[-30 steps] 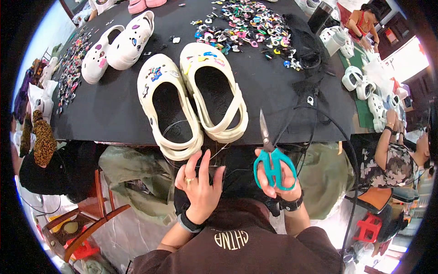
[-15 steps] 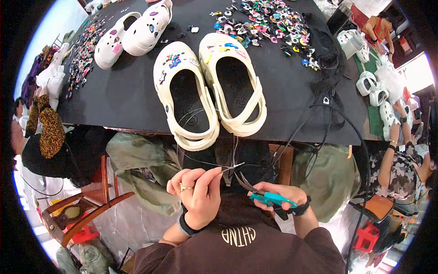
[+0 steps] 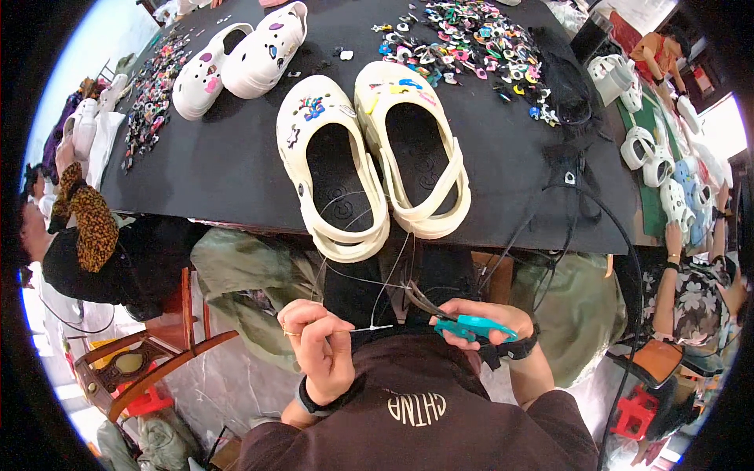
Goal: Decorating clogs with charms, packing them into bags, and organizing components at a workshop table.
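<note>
My left hand [image 3: 320,341], a ring on one finger, is closed in a pinch on a thin clear plastic cord [image 3: 374,327] with a short white strip at its end. The cord loops up to the heel straps of two cream clogs [image 3: 334,249], which stand side by side at the table's near edge with colourful charms on their toes. Teal-handled scissors [image 3: 475,327] are in my right hand [image 3: 503,315], fingers wrapped round the grips. Their blades point up and left, close to the cord loop; the white strip lies apart from them.
Behind on the black table [image 3: 236,173] sit a pair of white clogs [image 3: 263,51] and piles of loose charms [image 3: 471,39]. A black cable [image 3: 605,208] curves down at right. A wooden chair [image 3: 149,365] stands at left. Co-workers handle shoes on both sides.
My left hand has moved down, drawing the cord's white strip away from the scissor tips. The scissors stay near the same spot. The view has shifted slightly.
</note>
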Demonstrator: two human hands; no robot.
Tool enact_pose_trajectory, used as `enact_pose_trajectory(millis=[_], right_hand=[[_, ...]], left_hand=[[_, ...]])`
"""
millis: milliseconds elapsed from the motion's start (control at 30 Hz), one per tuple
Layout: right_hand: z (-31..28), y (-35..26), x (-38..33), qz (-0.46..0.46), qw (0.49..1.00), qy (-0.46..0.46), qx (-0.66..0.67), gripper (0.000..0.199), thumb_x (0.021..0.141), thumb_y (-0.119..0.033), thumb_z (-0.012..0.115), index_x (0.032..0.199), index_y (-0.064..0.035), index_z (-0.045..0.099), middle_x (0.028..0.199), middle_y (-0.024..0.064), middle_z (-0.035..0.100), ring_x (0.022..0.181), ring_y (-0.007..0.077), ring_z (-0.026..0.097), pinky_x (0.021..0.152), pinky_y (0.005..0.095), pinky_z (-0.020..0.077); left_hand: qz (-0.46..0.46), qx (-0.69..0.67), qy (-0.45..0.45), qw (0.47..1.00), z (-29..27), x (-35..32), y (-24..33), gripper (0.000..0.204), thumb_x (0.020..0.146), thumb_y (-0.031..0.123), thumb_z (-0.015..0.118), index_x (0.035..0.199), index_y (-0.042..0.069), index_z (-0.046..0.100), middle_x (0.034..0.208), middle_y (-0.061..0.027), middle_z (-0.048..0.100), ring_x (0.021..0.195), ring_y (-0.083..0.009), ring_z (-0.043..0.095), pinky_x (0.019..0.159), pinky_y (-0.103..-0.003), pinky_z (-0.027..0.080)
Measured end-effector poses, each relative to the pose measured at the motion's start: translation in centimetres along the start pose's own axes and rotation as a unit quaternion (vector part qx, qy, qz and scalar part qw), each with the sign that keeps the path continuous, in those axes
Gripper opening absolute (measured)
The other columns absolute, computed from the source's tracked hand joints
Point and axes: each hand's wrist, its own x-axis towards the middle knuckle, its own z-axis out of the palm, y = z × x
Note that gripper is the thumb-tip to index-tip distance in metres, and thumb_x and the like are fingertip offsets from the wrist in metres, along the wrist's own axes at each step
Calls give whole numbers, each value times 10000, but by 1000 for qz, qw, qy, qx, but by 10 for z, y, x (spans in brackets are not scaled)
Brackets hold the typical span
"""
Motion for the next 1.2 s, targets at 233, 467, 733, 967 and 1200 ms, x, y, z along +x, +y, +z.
enact_pose_trajectory(millis=[233,467,733,967,1200], right_hand=[[-1,-3,18,-25,999,-27,31,909,702,-430,762,1350,-44,254,929,44,464,694,83,431,588,197,364],[2,-6,19,-10,1000,22,11,901,649,-353,813,1322,-7,324,859,68,511,653,85,449,530,190,370],[1,-4,8,-44,997,45,-41,875,638,-348,828,1313,-32,369,806,30,523,628,74,448,519,201,363],[-9,-42,-3,-290,905,261,-171,631,827,-372,651,1295,-33,396,901,52,565,551,72,499,456,194,374],[-20,-87,18,-171,583,548,-575,494,885,-137,565,1316,31,393,1317,238,416,925,280,587,842,313,463]], left_hand=[[4,-6,-17,1000,0,-1,0,165,715,-43,600,801,90,555,844,-50,464,840,-236,425,785,-350,310],[1,4,-16,1000,-2,-6,-3,95,755,2,576,806,66,529,865,-71,460,869,-245,424,809,-360,323],[7,-8,-29,1000,-1,-4,0,63,767,4,538,807,44,508,872,-89,462,897,-249,428,830,-366,337],[-45,-314,-97,943,-17,-1,2,55,721,-5,618,748,41,607,743,-68,535,709,-216,503,655,-327,414],[-10,-647,-460,608,-33,11,-9,51,791,-37,606,766,-58,645,784,-151,638,621,-249,576,505,-326,455]])
